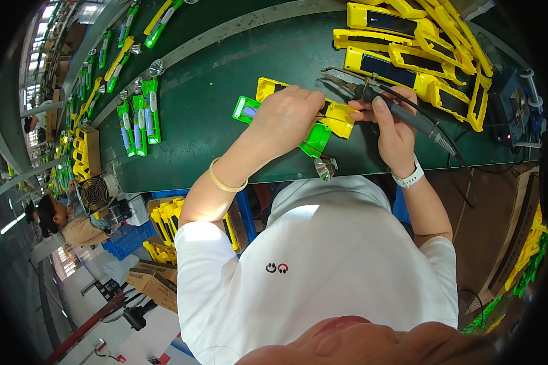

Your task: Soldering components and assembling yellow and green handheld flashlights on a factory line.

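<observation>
We are leaning over a dark green flat surface [213, 115] and working with both hands. Our left hand [286, 115] is pressing down on a yellow plastic torch shell [338, 117] that is lying on the surface right in front of us, on top of a bright green plastic half [315, 140]. The left grip is curled shut, fingers pinching the shell near its middle. Our right hand [393, 131] is wrapping tight around a grey and black soldering iron [402, 112], holding it like a fat pencil. Its metal tip [335, 78] is pointing up and to the left, just above the shell. A black cable [453, 155] is running from the iron over the near edge.

A shiny silver cone-shaped reflector [324, 168] is sitting at the very edge of the surface, near our tummy. A big heap of yellow shells with dark panels [420, 55] is piling up to the right.

We are thinking a few things could go wrong. The hot tip is very near our left fingers [313, 100], so a small slip could burn them. If the tip is touching the plastic too long, the shell could melt. The cable could tug the iron sideways. The reflector could roll off the edge if our arm bumps it.
</observation>
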A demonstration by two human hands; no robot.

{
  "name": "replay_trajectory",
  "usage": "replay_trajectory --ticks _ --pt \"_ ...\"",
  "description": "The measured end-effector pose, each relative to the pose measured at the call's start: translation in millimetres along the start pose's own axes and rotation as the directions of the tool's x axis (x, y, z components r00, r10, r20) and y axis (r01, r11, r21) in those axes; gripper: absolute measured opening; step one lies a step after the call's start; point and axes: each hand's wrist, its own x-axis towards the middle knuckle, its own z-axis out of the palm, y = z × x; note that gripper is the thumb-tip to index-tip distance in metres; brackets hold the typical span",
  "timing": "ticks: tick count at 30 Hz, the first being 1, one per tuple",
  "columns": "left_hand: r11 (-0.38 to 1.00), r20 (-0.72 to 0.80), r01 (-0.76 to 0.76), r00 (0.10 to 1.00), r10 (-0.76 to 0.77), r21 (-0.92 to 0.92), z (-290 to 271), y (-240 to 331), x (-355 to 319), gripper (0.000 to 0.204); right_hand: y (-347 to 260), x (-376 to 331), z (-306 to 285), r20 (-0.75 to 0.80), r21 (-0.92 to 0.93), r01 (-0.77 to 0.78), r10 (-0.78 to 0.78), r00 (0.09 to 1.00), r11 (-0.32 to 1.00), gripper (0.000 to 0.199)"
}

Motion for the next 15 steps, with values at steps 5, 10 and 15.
replay_trajectory --ticks 5,10,15 --pt "0.986 -0.262 0.123 0.953 -0.149 -0.115 -17 3 -15 0.018 1 0 1 -0.009 0.003 0.007 -0.007 1.0 1.0 0.025" --pt "0.041 0.122 0.166 0.854 -0.506 -0.985 -28 1 -41 0.019 3 0 3 -0.036 -0.034 0.026 -0.027 0.999 0.999 0.026" --pt "0.087 0.108 0.187 0.826 -0.554 -0.979 -16 -28 -58 0.018 3 -7 4 -0.02 -0.062 0.049 -0.05 0.999 0.997 0.032"
